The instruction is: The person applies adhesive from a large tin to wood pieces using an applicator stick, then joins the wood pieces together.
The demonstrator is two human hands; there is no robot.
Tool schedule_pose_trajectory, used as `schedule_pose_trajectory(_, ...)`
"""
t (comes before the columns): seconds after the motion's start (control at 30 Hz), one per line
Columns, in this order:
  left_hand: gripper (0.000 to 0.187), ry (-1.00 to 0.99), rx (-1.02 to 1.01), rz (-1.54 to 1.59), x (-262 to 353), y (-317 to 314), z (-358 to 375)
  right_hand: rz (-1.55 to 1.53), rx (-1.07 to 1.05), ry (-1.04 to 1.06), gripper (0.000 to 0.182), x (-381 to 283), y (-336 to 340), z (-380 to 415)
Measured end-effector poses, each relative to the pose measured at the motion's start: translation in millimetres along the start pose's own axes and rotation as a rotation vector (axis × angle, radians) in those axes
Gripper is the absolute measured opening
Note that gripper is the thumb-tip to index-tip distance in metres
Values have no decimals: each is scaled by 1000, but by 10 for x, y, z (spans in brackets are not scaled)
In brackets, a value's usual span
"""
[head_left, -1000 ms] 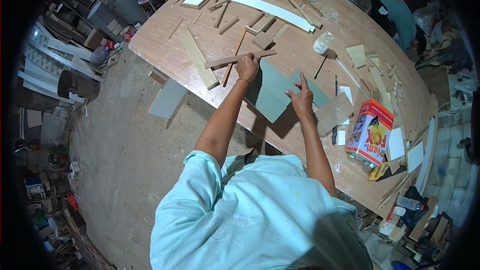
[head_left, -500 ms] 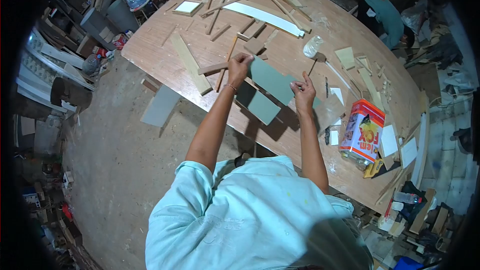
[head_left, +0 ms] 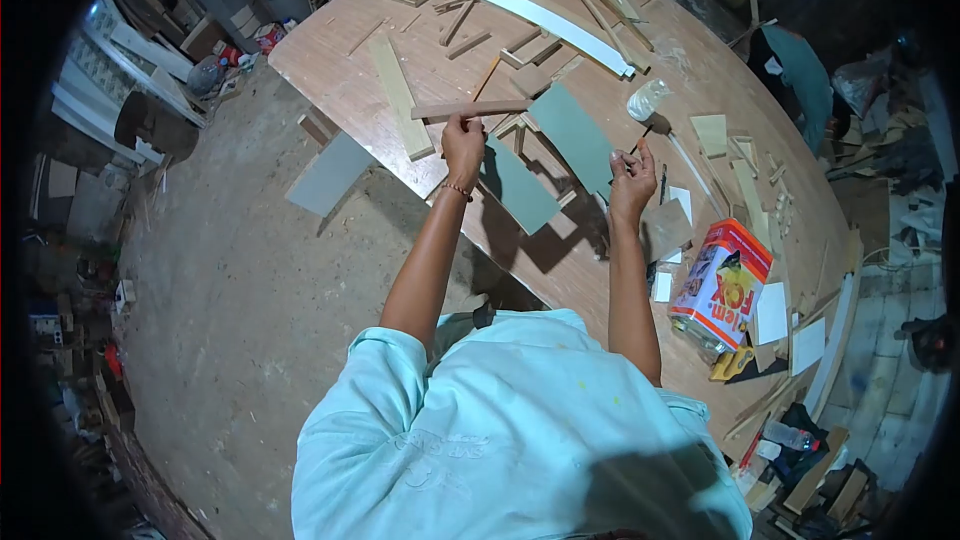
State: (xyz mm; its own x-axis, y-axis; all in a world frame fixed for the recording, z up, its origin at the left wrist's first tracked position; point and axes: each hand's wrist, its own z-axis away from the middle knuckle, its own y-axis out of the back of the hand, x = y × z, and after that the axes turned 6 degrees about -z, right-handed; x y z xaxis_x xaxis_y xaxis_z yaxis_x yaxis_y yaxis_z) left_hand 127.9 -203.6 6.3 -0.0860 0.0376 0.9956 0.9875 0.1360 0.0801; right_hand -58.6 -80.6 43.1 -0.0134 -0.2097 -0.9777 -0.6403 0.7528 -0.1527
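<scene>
My left hand (head_left: 463, 152) is closed at a brown wooden strip (head_left: 428, 112), its fingers at the strip's lower edge. Below and right of it lies a grey-green panel (head_left: 520, 188) near the table edge. A second grey-green panel (head_left: 572, 135) lies farther back, between my two hands. Parts of a thin wooden frame (head_left: 541, 162) show in the gap between the panels. My right hand (head_left: 632, 185) pinches a thin orange-and-dark stick (head_left: 641, 143), beside the second panel's near right corner. What kind of stick it is, I cannot make out.
A clear jar (head_left: 647, 100) stands beyond my right hand. To the right are a large printed can (head_left: 725, 285) and a yellow-handled tool (head_left: 731, 364). Wooden strips and a white board (head_left: 560, 32) lie across the back of the table (head_left: 330, 60). A person (head_left: 797, 70) is at the far right.
My left hand has left the corner of the farther green panel and is now at the brown strip. That panel has turned, and the gap between the two panels is wider. The view has shifted slightly.
</scene>
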Motion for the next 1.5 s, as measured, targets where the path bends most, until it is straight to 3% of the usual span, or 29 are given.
schedule_pose_trajectory(0.1, 22, 93, -118, 64, 1, -56, 226, -36, -56, -66, 58, 67, 65, -5)
schedule_pose_trajectory(0.2, 40, 227, -193, 174, 304, -217, 615, -155, -118, -119, 60, 103, 74, 63)
schedule_pose_trajectory(0.3, 55, 282, -140, 228, 393, -348, 849, -288, -191, -249, 61, 114, 115, 174)
schedule_pose_trajectory(0.47, 48, 242, -64, 276, 205, -257, 859, -297, -299, -293, 58, 43, 178, 273)
schedule_pose_trajectory(0.53, 43, 36, -24, -20, 54, -120, 754, -271, -474, -375, 55, 78, 229, 243)
schedule_pose_trajectory(0.57, 38, 46, 54, 56, 22, -126, 732, -296, -472, -382, 44, 91, 227, 225)
schedule_pose_trajectory(0.67, 40, 22, -4, -239, 198, -12, 715, -200, -555, -387, 34, 192, 212, 67)
schedule_pose_trajectory(0.8, 37, 3, -18, -159, -5, -78, 638, -139, -625, -366, 28, 261, 63, -67)
schedule_pose_trajectory(0.9, 29, 434, -160, 399, 268, -116, 716, -257, -669, -393, 33, 181, -81, -113)
schedule_pose_trajectory(1.0, 37, 623, -409, 606, 322, -75, 702, -305, -652, -275, 40, 152, -244, -104)
schedule_pose_trajectory(1.03, 37, 629, -416, 599, 288, -90, 680, -273, -661, -123, 44, 194, -294, -139)
schedule_pose_trajectory(1.07, 47, 716, -619, 907, 231, -111, 676, -235, -668, 27, 48, 234, -324, -158)
schedule_pose_trajectory(1.1, 57, 791, -819, 1224, 268, -135, 691, -263, -658, -49, 55, 223, -357, -156)
schedule_pose_trajectory(1.13, 57, 794, -823, 1225, 312, -164, 724, -259, -654, -48, 55, 199, -368, -154)
schedule_pose_trajectory(1.23, 85, 733, -857, 1289, 353, -225, 862, -284, -692, -187, 62, 83, -351, -157)
schedule_pose_trajectory(1.37, 76, 667, -742, 1036, 506, -153, 1007, -246, -683, -253, 64, -58, -297, -127)
schedule_pose_trajectory(1.5, 49, 565, -599, 596, 680, 37, 966, -185, -729, -125, 66, -43, -312, -155)
